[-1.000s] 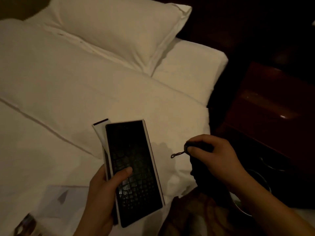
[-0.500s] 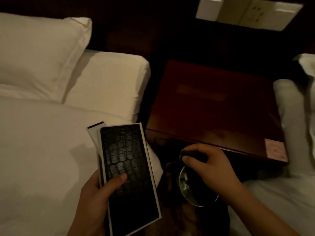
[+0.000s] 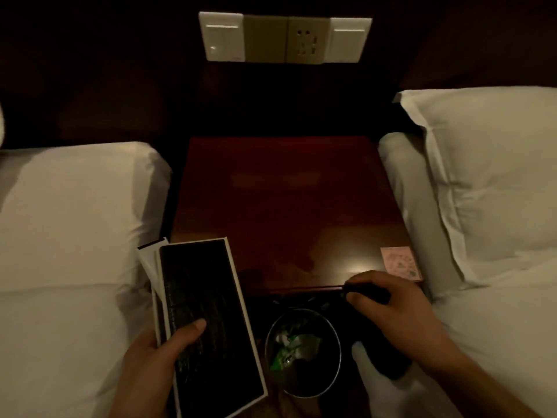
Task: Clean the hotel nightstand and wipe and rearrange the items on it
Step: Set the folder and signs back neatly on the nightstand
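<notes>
Left hand (image 3: 150, 366) grips the stiff, light leather folder (image 3: 205, 297) at its near end, slick face. Right hand (image 3: 398, 312) clutches a dark object (image 3: 366, 292).

Black crocodile-pattern folder (image 3: 211, 324), white border; reddish-brown nightstand (image 3: 286, 206); pink card (image 3: 400, 263).

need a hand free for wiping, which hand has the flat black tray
The left hand, its thumb across the black tray; the right hand grips a small dark object by the nightstand.
</notes>
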Demonstrator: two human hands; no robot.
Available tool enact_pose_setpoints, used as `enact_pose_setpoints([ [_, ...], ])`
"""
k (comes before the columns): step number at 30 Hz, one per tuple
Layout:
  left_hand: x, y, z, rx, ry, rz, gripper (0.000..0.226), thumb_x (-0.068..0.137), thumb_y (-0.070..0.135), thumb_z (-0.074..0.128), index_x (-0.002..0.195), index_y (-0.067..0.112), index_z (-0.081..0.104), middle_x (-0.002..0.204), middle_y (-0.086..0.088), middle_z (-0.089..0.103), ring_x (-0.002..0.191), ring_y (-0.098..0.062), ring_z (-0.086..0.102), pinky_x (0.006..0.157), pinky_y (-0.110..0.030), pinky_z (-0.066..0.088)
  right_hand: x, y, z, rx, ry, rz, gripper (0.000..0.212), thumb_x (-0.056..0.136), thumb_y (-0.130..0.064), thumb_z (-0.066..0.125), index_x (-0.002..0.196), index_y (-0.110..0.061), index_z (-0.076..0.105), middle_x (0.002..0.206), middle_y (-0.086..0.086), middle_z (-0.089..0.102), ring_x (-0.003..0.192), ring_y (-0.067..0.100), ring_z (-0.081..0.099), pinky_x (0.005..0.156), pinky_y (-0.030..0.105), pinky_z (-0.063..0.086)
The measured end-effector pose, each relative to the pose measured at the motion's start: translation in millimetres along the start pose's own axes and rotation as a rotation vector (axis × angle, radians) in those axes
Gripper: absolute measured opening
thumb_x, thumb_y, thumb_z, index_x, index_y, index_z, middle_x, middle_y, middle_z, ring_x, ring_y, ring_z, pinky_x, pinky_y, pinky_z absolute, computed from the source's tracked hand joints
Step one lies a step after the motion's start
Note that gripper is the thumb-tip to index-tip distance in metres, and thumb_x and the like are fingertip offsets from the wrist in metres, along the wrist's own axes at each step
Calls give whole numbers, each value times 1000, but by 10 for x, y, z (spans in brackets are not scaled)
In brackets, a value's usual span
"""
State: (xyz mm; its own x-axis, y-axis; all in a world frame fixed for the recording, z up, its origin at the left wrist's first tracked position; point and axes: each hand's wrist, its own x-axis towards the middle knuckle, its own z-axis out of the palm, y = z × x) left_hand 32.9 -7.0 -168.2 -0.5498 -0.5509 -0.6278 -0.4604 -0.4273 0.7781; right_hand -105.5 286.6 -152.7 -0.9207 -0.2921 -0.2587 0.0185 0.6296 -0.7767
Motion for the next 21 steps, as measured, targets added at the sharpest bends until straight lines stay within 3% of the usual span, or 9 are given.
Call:
enact_pose_setpoints([
  [3,241,27,198,28,-42,-29,25,64,11,81,88,17,74,78,-8,79,82,-36,73,73,-35,52,250,184,-242,-51,133,71,14,81,-24,75,81,-38,75,85,-23,72,80,-5,66,71,17,49],
  [6,440,91,324,22,-125,-56,44,50,20,81,93,14,75,83,-12,79,70,-32,77,72,-39,54,541,311,-421,-75,205,135,11,80,-24,76,81,-34,74,79,-19,71,74,-4,66,61,7,42],
  [10,735,132,392,14,-202,-73,66,39,31,87,102,13,77,96,-17,79,85,-38,76,87,-53,56,975,576,-507,-177,201,182,10,82,-24,75,87,-32,73,80,-14,71,78,7,67,62,16,44],
  [13,892,126,530,8,-239,-46,58,41,33,88,97,20,79,100,-16,78,88,-37,76,80,-48,58,1220,832,-496,-245,195,194,10,84,-28,73,93,-33,72,85,-11,69,79,9,65,60,13,42],
  [15,950,121,636,-7,-253,-59,59,45,32,88,101,16,78,101,-18,78,89,-39,76,78,-49,59,1339,958,-451,-312,185,162,14,86,-30,72,100,-31,72,95,-8,69,83,10,62,66,19,44],
  [17,988,107,733,5,-252,-71,64,49,32,87,109,13,75,103,-18,78,92,-39,75,81,-52,58,1432,1047,-397,-424,149,128,21,87,-33,69,107,-28,69,106,-1,67,95,18,61,80,33,48],
  [21,957,142,912,55,-181,14,53,55,34,85,105,22,75,97,-9,80,86,-30,78,73,-41,60,1410,1081,-319,-726,149,93,56,83,-51,67,132,-27,56,131,7,53,120,35,47,102,52,37],
])
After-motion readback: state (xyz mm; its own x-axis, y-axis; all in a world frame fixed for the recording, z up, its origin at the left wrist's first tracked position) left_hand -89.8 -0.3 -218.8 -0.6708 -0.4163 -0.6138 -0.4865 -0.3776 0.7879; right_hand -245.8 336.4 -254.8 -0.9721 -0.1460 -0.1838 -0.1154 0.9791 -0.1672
